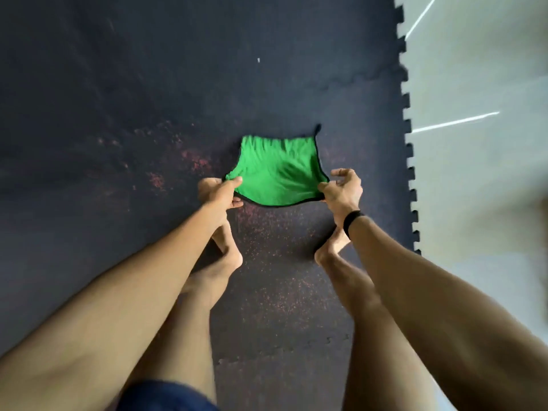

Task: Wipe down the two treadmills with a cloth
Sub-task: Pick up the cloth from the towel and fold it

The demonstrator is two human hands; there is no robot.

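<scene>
The green cloth point(278, 173) hung stretched between both hands above the dark rubber floor mat point(148, 99). The left hand point(221, 192) pinched its near left corner; the right hand point(341, 189) pinched the near right corner, its other fingers loosely spread. Bare feet stood beneath the grips.

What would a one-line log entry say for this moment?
stage: cloth prep | left hand: pinches green black-edged cloth corner | right hand: pinches other corner | cloth: spread above dark rubber floor mat | treadmills: not visible
</scene>
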